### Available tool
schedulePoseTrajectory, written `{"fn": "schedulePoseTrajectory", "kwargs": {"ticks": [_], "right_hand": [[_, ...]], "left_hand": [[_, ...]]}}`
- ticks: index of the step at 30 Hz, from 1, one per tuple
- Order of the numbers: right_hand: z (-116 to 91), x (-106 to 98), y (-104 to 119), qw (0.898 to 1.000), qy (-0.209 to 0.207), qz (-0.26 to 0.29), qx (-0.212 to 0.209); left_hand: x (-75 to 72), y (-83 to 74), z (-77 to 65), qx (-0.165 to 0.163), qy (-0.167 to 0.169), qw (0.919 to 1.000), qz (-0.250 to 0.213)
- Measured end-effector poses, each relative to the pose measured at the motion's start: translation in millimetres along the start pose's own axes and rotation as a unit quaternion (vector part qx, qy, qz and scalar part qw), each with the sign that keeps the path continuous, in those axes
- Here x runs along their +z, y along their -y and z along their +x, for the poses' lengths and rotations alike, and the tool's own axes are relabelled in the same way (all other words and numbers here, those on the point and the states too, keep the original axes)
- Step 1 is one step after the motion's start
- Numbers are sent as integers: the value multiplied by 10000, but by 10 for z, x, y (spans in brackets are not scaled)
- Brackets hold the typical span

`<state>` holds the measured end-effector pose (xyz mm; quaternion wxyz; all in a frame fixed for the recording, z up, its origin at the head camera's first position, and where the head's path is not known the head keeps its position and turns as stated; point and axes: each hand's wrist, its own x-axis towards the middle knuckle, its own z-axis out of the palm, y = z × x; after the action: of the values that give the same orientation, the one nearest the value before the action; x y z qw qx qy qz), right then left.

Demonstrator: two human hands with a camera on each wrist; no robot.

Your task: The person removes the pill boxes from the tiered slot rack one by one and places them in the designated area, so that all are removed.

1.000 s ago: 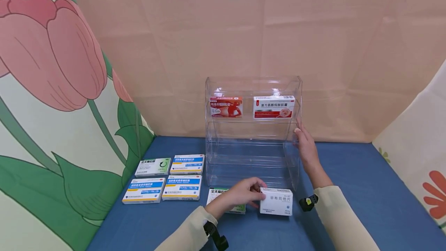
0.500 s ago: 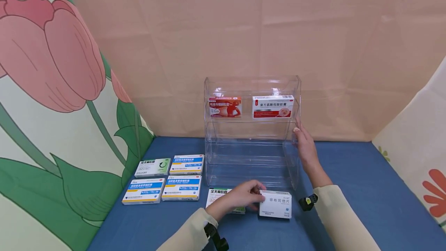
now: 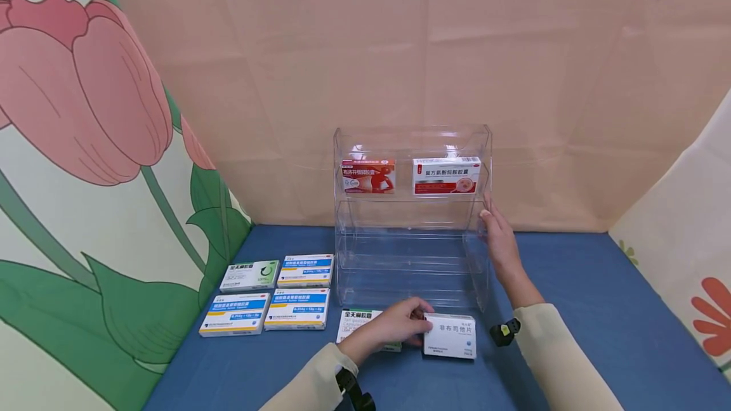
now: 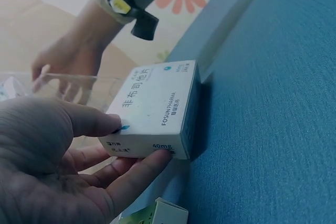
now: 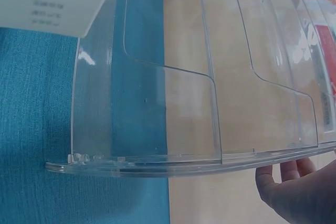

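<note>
My left hand (image 3: 396, 322) pinches a white medicine box (image 3: 449, 336) by its left end, thumb on the printed face and fingers along the end. In the left wrist view the box (image 4: 152, 103) is tilted close over the blue cloth. Under my left forearm lies a green-and-white medicine box (image 3: 354, 321), partly hidden. My right hand (image 3: 504, 252) touches the right side of a clear tiered display rack (image 3: 411, 252); its fingertips rest against the outer panel in the right wrist view. A red box (image 3: 368, 176) and a white-and-red box (image 3: 446, 176) stand on the rack's top tier.
Left of the rack lie three blue-and-white medicine boxes (image 3: 297, 309) and another green-and-white box (image 3: 249, 276), set in two rows on the blue cloth (image 3: 577, 297). A beige backdrop (image 3: 342, 49) hangs behind, with flower-printed panels (image 3: 85, 208) at both sides.
My left hand has brought the white box slightly towards me, and its printed face has tipped more upward. My right hand stays at the rack's side.
</note>
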<state>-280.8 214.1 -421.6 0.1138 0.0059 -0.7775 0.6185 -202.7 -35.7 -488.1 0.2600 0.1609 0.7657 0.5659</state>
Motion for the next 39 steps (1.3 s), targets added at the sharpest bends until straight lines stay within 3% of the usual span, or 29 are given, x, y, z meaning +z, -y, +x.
{"fn": "schedulePoseTrajectory", "kwargs": {"ticks": [11, 19, 24, 30, 35, 39], "right_hand": [[-2, -16, 17, 9999, -70, -1, 121], [-11, -14, 16, 9998, -108, 7, 152], [-14, -6, 16, 9998, -87, -19, 158], [-11, -7, 22, 10000, -40, 0, 84], [7, -7, 7, 9999, -47, 38, 98], [13, -2, -13, 10000, -3, 89, 2]], "left_hand": [[-100, -36, 6, 191, -41, 9980, 599], [-205, -193, -57, 293, -42, 9977, 613], [-341, -415, -43, 697, -285, 9919, 1026], [-540, -770, 11, 1290, -791, 9738, 1697], [-670, -1066, 72, 1567, -1110, 9654, 1762], [-752, -1260, 121, 1692, -1177, 9648, 1636]]}}
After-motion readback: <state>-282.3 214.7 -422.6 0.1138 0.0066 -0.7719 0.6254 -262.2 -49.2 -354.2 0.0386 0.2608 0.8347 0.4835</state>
